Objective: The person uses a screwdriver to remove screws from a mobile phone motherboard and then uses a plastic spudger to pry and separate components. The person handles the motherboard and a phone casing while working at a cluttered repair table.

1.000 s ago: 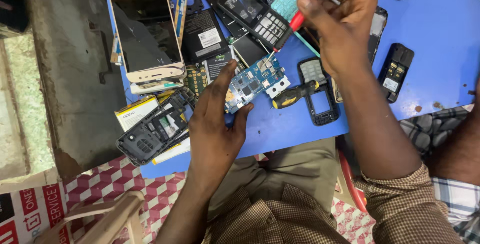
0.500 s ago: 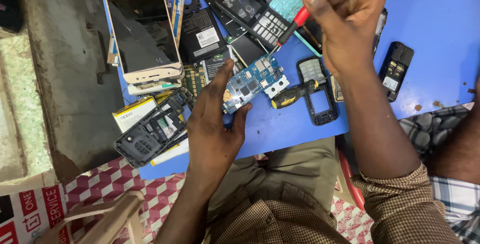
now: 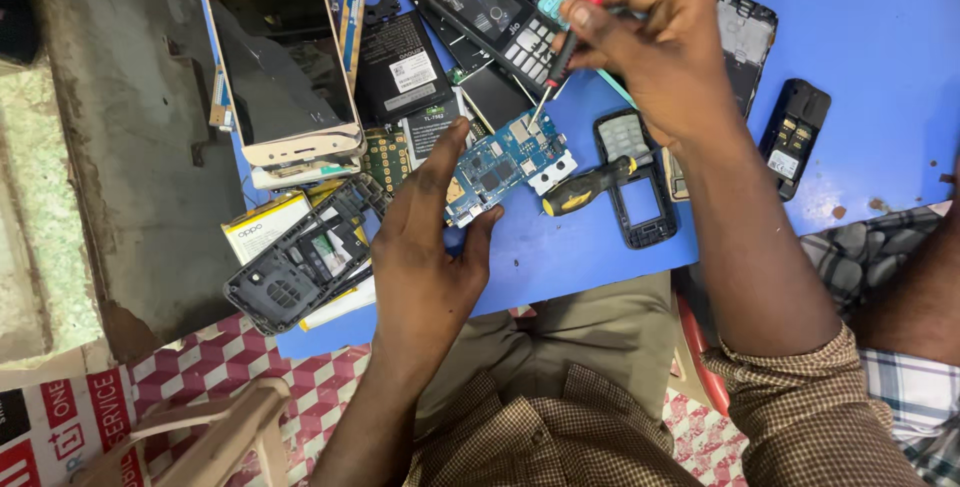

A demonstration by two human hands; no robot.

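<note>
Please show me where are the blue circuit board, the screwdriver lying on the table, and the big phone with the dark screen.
blue circuit board [image 3: 505, 159], head view, board's middle.
yellow-black screwdriver [image 3: 590, 187], head view, handle.
large phone [image 3: 275, 52], head view, screen's centre.

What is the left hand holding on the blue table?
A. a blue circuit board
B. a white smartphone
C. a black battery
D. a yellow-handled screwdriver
A: the left hand grips the blue circuit board, while the right hand points a red-tipped tool at it.
</note>
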